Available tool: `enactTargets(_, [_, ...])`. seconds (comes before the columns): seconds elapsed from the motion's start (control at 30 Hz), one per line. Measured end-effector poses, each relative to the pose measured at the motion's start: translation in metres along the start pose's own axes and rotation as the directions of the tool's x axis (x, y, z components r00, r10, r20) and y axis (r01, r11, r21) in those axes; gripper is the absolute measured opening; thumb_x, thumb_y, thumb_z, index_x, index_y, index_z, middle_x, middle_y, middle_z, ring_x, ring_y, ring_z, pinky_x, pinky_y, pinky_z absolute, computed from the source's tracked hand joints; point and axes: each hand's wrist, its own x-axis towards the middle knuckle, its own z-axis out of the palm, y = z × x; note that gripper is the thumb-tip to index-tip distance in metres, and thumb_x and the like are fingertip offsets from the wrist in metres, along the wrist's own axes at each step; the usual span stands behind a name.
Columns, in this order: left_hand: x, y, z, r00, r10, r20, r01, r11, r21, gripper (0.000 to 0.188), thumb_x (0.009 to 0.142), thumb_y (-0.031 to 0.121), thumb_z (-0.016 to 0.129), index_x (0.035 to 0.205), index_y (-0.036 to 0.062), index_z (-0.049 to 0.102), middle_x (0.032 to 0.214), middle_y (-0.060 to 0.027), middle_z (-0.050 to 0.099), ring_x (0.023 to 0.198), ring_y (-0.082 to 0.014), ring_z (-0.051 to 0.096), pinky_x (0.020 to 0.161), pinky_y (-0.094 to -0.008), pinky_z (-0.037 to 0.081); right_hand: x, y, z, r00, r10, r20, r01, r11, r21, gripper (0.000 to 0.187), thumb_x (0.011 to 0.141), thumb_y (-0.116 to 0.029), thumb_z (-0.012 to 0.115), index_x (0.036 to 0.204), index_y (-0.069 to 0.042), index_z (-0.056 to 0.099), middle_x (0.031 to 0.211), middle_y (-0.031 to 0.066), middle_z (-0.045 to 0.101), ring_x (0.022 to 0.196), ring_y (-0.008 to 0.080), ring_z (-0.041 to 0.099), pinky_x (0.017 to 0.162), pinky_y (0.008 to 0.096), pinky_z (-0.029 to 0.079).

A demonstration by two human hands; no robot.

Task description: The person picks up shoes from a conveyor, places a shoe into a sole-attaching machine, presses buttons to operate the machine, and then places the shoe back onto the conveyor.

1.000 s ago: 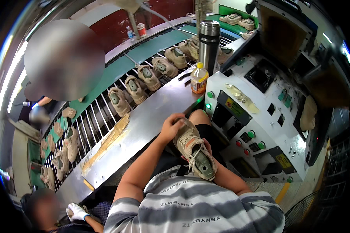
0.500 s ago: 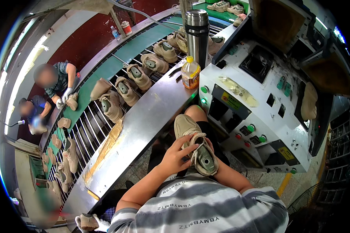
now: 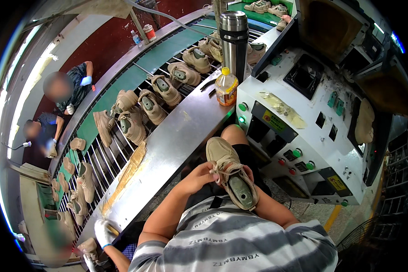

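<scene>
A tan lace-up shoe (image 3: 219,150) rests over my lap with its toe pointing away from me. A grey-green shoe last (image 3: 241,189) fills its opening. My left hand (image 3: 198,178) is closed at the shoe's left side, pinching the beige shoelace (image 3: 216,172) between thumb and fingers. On the opposite side, my right hand (image 3: 248,174) grips the shoe by its upper; most of its fingers are hidden behind the shoe.
A metal ledge (image 3: 177,124) borders the roller conveyor (image 3: 105,156), which carries several tan shoes. An orange drink bottle (image 3: 226,88) and a steel flask (image 3: 234,45) stand there. The white machine (image 3: 276,97) is at right. Co-workers' gloved hands (image 3: 105,233) work at left.
My left hand has drawn leftward from over the laces, now pinching a lace. Across the conveyor, a co-worker's hands have left a shoe, which now stands on the rollers. A gloved hand appears lower left.
</scene>
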Motion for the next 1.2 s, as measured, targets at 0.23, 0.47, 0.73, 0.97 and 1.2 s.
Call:
enactTargets(0.23, [0.016,0.038,-0.008,0.994,-0.110,0.006,0.108,0.961,-0.256,0.060,0.083,0.023,0.064,0.136,0.0086,0.042,0.093,-0.0170,0.065,0.091,-0.0270,0.062,0.082,-0.0350,0.049,0.005,-0.002,0.022,0.972,0.165,0.167,-0.182,0.979,0.089,0.048,0.090,-0.036,0.049,0.126,-0.004,0.054,0.115,0.0178,0.062,0.101,0.0308,0.064,0.088,0.0418,0.054])
enactTargets(0.47, [0.033,0.061,0.008,0.988,-0.153,-0.010,0.150,0.947,0.285,0.054,0.083,0.012,0.071,0.130,0.0070,0.045,0.099,-0.0099,0.066,0.094,-0.0160,0.063,0.086,-0.0293,0.047,0.000,-0.001,0.013,0.982,0.183,0.040,-0.182,0.983,-0.007,0.046,0.091,-0.035,0.049,0.124,-0.003,0.055,0.113,0.0167,0.064,0.100,0.0281,0.065,0.088,0.0405,0.055])
enactTargets(0.73, [0.046,0.045,-0.012,0.975,-0.221,-0.014,0.209,0.895,0.394,0.018,0.085,0.008,0.065,0.100,0.0033,0.058,0.087,-0.0020,0.062,0.081,-0.0098,0.058,0.069,-0.0230,0.046,0.003,0.002,0.023,0.982,0.178,-0.062,-0.187,0.963,-0.195,0.044,0.093,-0.038,0.047,0.121,-0.007,0.059,0.110,0.0135,0.066,0.100,0.0267,0.066,0.089,0.0398,0.054])
enactTargets(0.97, [0.050,0.029,-0.048,0.959,-0.283,0.017,0.249,0.869,0.427,0.014,0.087,0.006,0.064,0.099,0.0044,0.057,0.086,0.0017,0.061,0.076,-0.0054,0.054,0.065,-0.0210,0.044,-0.002,0.002,0.065,0.991,0.131,0.027,-0.129,0.990,-0.050,0.029,0.093,-0.021,0.052,0.112,0.000,0.058,0.103,0.0148,0.065,0.087,0.0215,0.067,0.077,0.0335,0.057])
enactTargets(1.2, [0.028,0.006,-0.065,0.990,-0.076,-0.117,0.103,0.964,0.245,0.028,0.081,0.000,0.070,0.107,0.0061,0.059,0.097,-0.0003,0.061,0.089,-0.0119,0.059,0.075,-0.0245,0.048,-0.023,-0.014,0.033,0.982,0.120,0.147,-0.127,0.991,0.042,0.067,0.080,-0.046,0.052,0.130,0.000,0.051,0.117,0.0239,0.061,0.102,0.0368,0.064,0.090,0.0491,0.053])
